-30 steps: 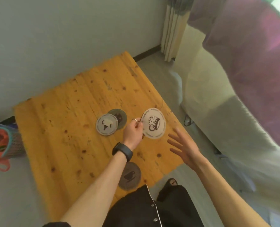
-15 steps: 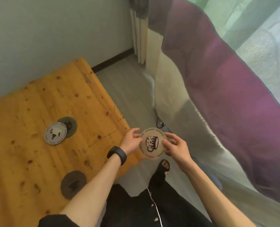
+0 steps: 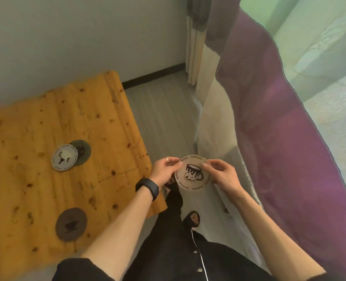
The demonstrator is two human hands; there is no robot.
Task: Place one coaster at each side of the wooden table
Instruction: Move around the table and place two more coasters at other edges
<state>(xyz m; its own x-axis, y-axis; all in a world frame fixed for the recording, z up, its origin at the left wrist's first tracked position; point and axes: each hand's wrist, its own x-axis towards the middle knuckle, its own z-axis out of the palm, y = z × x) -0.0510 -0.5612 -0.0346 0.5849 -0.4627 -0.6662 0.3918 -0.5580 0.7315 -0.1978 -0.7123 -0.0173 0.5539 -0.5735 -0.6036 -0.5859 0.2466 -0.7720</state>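
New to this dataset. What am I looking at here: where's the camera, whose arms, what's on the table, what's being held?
There is no machine here. A person wears one wide-angle camera on the head, looking forward and down, so the two bare arms reaching in from the bottom are their own.

The left hand, with a black wristband, and the right hand both pinch the rim of a pale mug-print coaster, held in the air past the table's edge, above the floor.

On the wooden table lie three more coasters: a white coaster overlapping a grey coaster, and a dark coaster alone near the person. A bed with a purple cover stands on the right.
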